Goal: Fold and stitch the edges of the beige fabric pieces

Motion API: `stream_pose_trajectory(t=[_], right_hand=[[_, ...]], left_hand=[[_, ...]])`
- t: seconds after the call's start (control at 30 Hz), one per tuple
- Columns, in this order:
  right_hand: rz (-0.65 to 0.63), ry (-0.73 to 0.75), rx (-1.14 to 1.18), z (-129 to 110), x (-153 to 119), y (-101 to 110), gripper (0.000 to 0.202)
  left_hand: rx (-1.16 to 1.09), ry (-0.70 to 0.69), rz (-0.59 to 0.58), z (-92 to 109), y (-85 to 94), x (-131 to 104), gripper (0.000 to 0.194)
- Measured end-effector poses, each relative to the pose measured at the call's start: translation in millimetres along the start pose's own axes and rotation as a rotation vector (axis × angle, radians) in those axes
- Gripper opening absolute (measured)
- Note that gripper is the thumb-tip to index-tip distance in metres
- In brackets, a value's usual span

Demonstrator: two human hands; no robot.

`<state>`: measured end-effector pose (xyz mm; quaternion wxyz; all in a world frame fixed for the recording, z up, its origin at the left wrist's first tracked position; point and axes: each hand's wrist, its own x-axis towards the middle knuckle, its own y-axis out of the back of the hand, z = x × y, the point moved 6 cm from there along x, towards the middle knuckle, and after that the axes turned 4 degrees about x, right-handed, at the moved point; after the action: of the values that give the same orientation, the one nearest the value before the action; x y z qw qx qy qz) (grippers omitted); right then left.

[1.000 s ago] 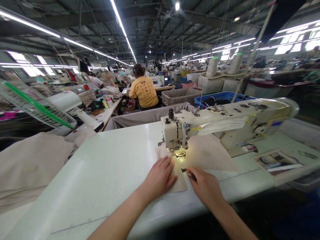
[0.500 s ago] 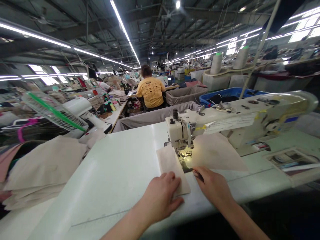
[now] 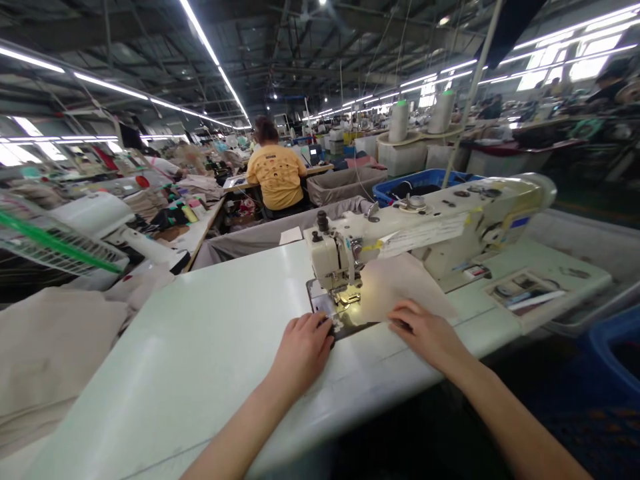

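Observation:
My left hand (image 3: 304,348) lies with fingers outstretched over the near left edge of the metal needle plate (image 3: 345,328), with nothing visible in it. My right hand (image 3: 425,333) is closed at the near edge of a beige fabric piece (image 3: 400,280), its thumb and fingers pinched together there. That fabric lies flat under the arm of the sewing machine (image 3: 370,243), right of the lit presser foot (image 3: 350,298). A small beige fabric piece (image 3: 291,235) rests at the far edge of the pale green table (image 3: 240,313).
Stacked beige fabric (image 3: 50,340) and a white fan with a green rim (image 3: 60,240) stand at the left. Beyond the table are a grey cloth bin (image 3: 240,241), a blue basket (image 3: 425,183) and a seated person in yellow (image 3: 277,175). A tool recess (image 3: 525,293) is at right.
The small beige piece has left my left hand and is now at the table's far edge. My left hand has moved to the needle plate. The view has swung to the right.

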<state>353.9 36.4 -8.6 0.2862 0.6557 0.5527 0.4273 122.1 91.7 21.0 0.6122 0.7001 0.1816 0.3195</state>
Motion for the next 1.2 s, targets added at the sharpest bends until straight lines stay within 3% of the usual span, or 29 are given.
stream_pose_trajectory(t=[0.2, 0.4, 0.53, 0.6, 0.63, 0.7, 0.8, 0.93, 1.07, 1.13, 1.2], right_hand=[[-0.094, -0.028, -0.122, -6.4, -4.0, -7.6, 0.019], [-0.160, 0.033, -0.011, -42.5, -44.8, -21.8, 0.023], [-0.123, 0.084, 0.177, -48.6, -69.2, -9.0, 0.014], [-0.064, 0.111, 0.214, -40.0, -74.7, 6.2, 0.010], [-0.025, 0.133, 0.196, -34.8, -76.3, 14.5, 0.012], [0.028, 0.230, 0.158, -28.4, -78.9, 26.9, 0.040], [-0.019, 0.416, 0.084, -32.1, -82.3, 26.9, 0.074], [-0.136, 0.449, 0.096, -47.3, -77.0, 10.6, 0.051], [-0.165, 0.251, 0.390, -56.2, -52.6, -2.8, 0.041], [-0.133, 0.017, 0.613, -49.8, -36.4, -12.4, 0.038], [-0.019, -0.231, 0.808, -39.0, -24.5, -21.9, 0.037]], left_hand=[[-0.172, -0.252, 0.042, 39.8, -3.1, 3.6, 0.047], [-0.274, -0.388, -0.168, 65.6, -5.3, 17.9, 0.078], [-0.291, -0.427, -0.269, 80.7, -4.5, -3.7, 0.094], [-0.236, -0.390, -0.279, 81.4, -3.7, -21.8, 0.090], [-0.210, -0.368, -0.281, 79.3, -3.3, -31.3, 0.084], [-0.193, -0.332, -0.266, 70.2, -1.1, -49.2, 0.070], [-0.263, -0.268, -0.157, 45.4, 8.2, -68.9, 0.059], [-0.396, -0.153, -0.026, 11.0, 21.6, -80.0, 0.047], [-0.569, 0.096, -0.024, -15.5, 21.7, -71.1, 0.029], [-0.619, 0.300, -0.025, -30.7, 16.9, -63.9, 0.031], [-0.645, 0.484, -0.049, -43.8, 10.2, -58.4, 0.037]])
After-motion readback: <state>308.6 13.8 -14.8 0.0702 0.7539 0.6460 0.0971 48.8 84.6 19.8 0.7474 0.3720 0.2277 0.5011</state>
